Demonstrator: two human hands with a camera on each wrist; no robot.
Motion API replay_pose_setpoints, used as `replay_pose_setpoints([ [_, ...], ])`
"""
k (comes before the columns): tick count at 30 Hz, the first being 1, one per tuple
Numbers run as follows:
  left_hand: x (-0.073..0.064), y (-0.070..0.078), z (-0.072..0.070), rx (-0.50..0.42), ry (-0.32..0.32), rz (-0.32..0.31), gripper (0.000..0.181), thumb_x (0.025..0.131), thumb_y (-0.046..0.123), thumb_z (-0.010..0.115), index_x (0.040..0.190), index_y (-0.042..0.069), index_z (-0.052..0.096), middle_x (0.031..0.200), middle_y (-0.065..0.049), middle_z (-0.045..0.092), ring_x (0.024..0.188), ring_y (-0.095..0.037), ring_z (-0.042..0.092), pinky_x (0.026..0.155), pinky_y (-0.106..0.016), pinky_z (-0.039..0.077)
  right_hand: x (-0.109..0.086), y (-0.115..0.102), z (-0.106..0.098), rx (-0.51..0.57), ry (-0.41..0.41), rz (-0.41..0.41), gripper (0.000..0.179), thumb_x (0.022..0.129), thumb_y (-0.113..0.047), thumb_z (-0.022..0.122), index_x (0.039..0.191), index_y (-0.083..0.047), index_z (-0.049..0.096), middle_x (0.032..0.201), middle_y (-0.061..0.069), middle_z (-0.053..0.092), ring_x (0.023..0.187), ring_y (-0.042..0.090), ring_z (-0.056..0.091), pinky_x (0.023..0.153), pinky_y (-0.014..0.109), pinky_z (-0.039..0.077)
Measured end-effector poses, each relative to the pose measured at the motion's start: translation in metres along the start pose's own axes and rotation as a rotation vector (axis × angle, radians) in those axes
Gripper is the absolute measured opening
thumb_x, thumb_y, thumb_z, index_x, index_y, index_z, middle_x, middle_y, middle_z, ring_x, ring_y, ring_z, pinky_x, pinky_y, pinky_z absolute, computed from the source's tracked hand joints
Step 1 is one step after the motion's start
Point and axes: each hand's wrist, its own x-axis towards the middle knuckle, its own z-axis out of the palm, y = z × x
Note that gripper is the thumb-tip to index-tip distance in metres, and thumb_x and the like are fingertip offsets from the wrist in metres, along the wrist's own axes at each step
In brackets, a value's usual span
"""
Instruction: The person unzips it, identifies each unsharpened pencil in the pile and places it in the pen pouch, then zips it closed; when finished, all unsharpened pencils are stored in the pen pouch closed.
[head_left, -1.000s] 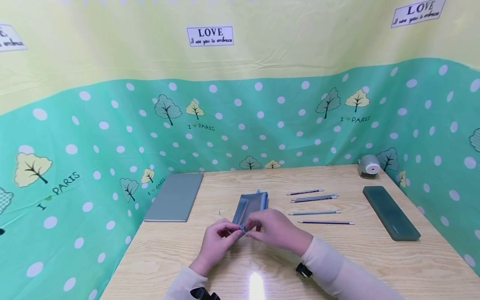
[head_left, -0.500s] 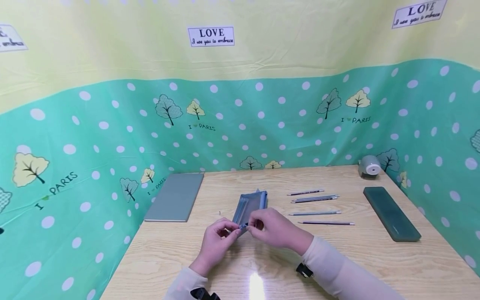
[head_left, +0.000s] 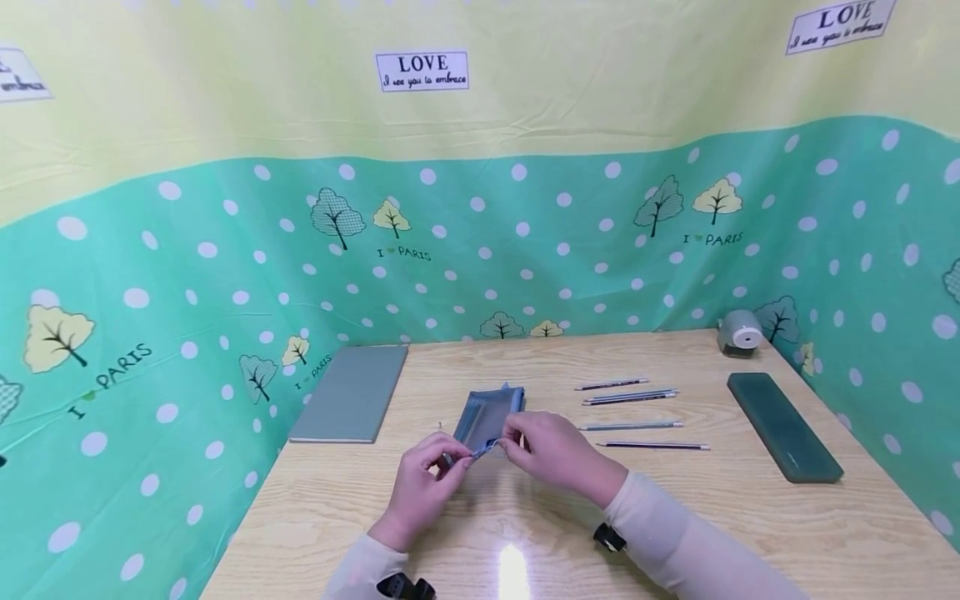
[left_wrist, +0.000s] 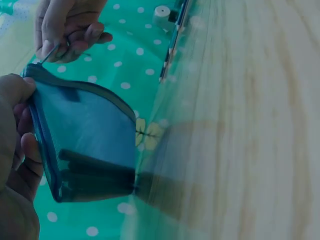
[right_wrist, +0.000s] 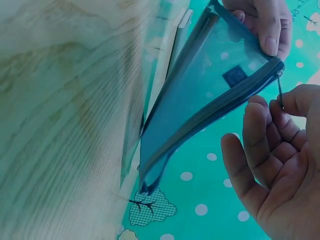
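Observation:
A blue see-through mesh zip pouch (head_left: 487,417) is held tilted above the table in front of me, with long dark shapes (left_wrist: 95,175) inside along one side. My left hand (head_left: 422,483) pinches its near corner between thumb and fingers. At the same end, my right hand (head_left: 558,454) pinches the thin zipper pull (right_wrist: 280,91) between thumb and index finger, its other fingers loosely bent. In the right wrist view, the zipper (right_wrist: 215,110) runs along the pouch's edge, and a small dark label (right_wrist: 235,76) shows on the mesh.
Several pencils (head_left: 630,427) lie to the right of the pouch. Further right are a dark green case (head_left: 783,427) and a grey pencil sharpener (head_left: 738,333) behind it. A grey notebook (head_left: 351,393) lies at the back left. A patterned curtain (head_left: 450,250) stands behind the table.
The pouch and my left hand have shifted slightly left. My right hand stays about where it was, and the zipper pull now stretches out between the hands.

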Motion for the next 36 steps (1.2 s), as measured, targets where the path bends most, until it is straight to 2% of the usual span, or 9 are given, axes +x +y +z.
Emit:
replay_pose_setpoints([
  [5, 0.004, 0.002, -0.004, 0.012, 0.048, 0.067, 0.025, 0.082, -0.015, 0.08, 0.097, 0.005, 0.076, 0.088, -0.006, 0.069, 0.068, -0.017, 0.06, 0.052, -0.023, 0.05, 0.001, 0.002, -0.002, -0.052, 0.02, 0.006, 0.022, 0.099, -0.022, 0.069, 0.083, -0.027, 0.056, 0.078, -0.019, 0.057, 0.064, 0.0, 0.051, 0.059, 0.023, 0.047],
  [8, 0.003, -0.008, -0.009, 0.043, 0.092, 0.111, 0.028, 0.082, -0.013, 0.081, 0.099, 0.008, 0.077, 0.09, -0.005, 0.07, 0.068, -0.013, 0.059, 0.053, -0.019, 0.048, 0.001, 0.003, -0.004, -0.078, 0.022, 0.015, 0.021, 0.099, -0.021, 0.069, 0.083, -0.027, 0.057, 0.076, -0.019, 0.057, 0.064, 0.0, 0.052, 0.06, 0.022, 0.048],
  [11, 0.005, -0.009, -0.019, 0.08, 0.165, 0.134, 0.032, 0.079, -0.018, 0.078, 0.099, 0.007, 0.076, 0.09, -0.008, 0.07, 0.065, -0.012, 0.056, 0.054, -0.018, 0.046, 0.002, 0.005, -0.007, -0.095, 0.032, 0.038, 0.02, 0.098, -0.019, 0.071, 0.083, -0.026, 0.059, 0.076, -0.018, 0.057, 0.064, 0.0, 0.051, 0.059, 0.022, 0.048],
  [15, 0.008, -0.012, -0.033, 0.159, 0.291, 0.164, 0.031, 0.081, -0.021, 0.073, 0.105, -0.003, 0.073, 0.089, -0.015, 0.068, 0.063, -0.013, 0.05, 0.055, -0.02, 0.043, 0.003, 0.011, -0.017, -0.139, 0.082, 0.063, 0.021, 0.094, -0.017, 0.073, 0.08, -0.026, 0.06, 0.075, -0.017, 0.058, 0.062, 0.001, 0.05, 0.057, 0.022, 0.047],
  [19, 0.009, -0.019, -0.045, 0.272, 0.346, 0.177, 0.033, 0.082, -0.022, 0.07, 0.112, -0.008, 0.072, 0.089, -0.018, 0.066, 0.062, -0.016, 0.046, 0.055, -0.025, 0.042, 0.003, 0.02, -0.031, -0.203, 0.125, 0.091, 0.021, 0.09, -0.017, 0.074, 0.078, -0.026, 0.059, 0.072, -0.017, 0.056, 0.061, 0.002, 0.049, 0.055, 0.022, 0.045],
  [24, 0.007, -0.031, -0.052, 0.331, 0.336, 0.085, 0.033, 0.081, -0.02, 0.073, 0.105, 0.002, 0.074, 0.088, -0.01, 0.066, 0.059, -0.015, 0.045, 0.051, -0.025, 0.037, 0.0, 0.031, -0.051, -0.233, 0.118, 0.166, 0.021, 0.087, -0.018, 0.073, 0.074, -0.025, 0.059, 0.067, -0.014, 0.053, 0.057, 0.006, 0.047, 0.053, 0.027, 0.042],
  [29, 0.006, -0.045, -0.055, 0.346, 0.276, -0.011, 0.026, 0.088, -0.012, 0.075, 0.103, 0.009, 0.073, 0.08, 0.0, 0.06, 0.06, -0.014, 0.048, 0.053, -0.02, 0.039, -0.004, 0.043, -0.068, -0.208, 0.046, 0.259, 0.02, 0.086, -0.02, 0.071, 0.072, -0.024, 0.058, 0.065, -0.01, 0.054, 0.056, 0.011, 0.049, 0.053, 0.031, 0.041],
  [33, 0.008, -0.048, -0.055, 0.349, 0.237, -0.072, 0.019, 0.092, -0.005, 0.074, 0.102, 0.011, 0.073, 0.082, 0.002, 0.059, 0.062, -0.013, 0.049, 0.056, -0.021, 0.041, -0.006, 0.047, -0.075, -0.174, 0.0, 0.285, 0.019, 0.086, -0.022, 0.072, 0.072, -0.024, 0.059, 0.065, -0.009, 0.055, 0.057, 0.012, 0.05, 0.055, 0.032, 0.042],
  [36, 0.009, -0.047, -0.054, 0.312, 0.21, -0.159, 0.013, 0.096, 0.002, 0.073, 0.103, 0.013, 0.074, 0.087, 0.002, 0.063, 0.062, -0.013, 0.051, 0.056, -0.022, 0.042, -0.007, 0.05, -0.076, -0.164, -0.007, 0.289, 0.016, 0.084, -0.019, 0.07, 0.074, -0.023, 0.059, 0.066, -0.009, 0.055, 0.057, 0.012, 0.05, 0.055, 0.032, 0.04],
])
